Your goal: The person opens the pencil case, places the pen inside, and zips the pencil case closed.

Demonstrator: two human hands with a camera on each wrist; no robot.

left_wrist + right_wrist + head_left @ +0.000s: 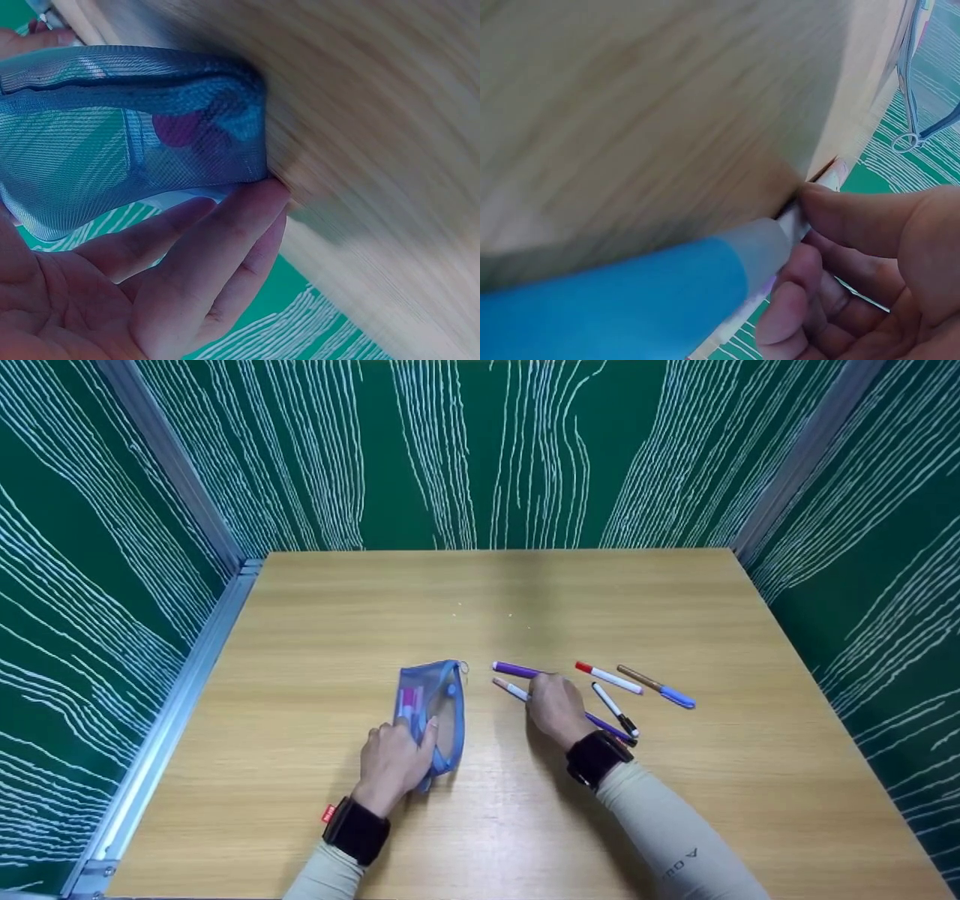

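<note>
My left hand [394, 757] grips a blue mesh pencil pouch [455, 697] by its near side, the thumb at its gaping mouth. Through the mesh a pink-and-white marker [408, 699] shows. In the left wrist view, fingers [240, 225] lie under the pouch's corner. To the right, my right hand [556, 709] pinches a slim white marker [510, 688] low over the table, between thumb and fingers [787, 311]. A large blue barrel [630, 292] with a clear end fills the near part of the right wrist view. A purple marker [517, 669] lies just beyond this hand, partly covered by it.
Right of the hand lie a red-capped white marker [609, 678], a brown-and-blue pen [656, 686], a black-capped white marker [615, 709] and a dark purple pen [607, 727] under the wrist. Green walls with white lines [517, 457] enclose the wooden table [375, 607].
</note>
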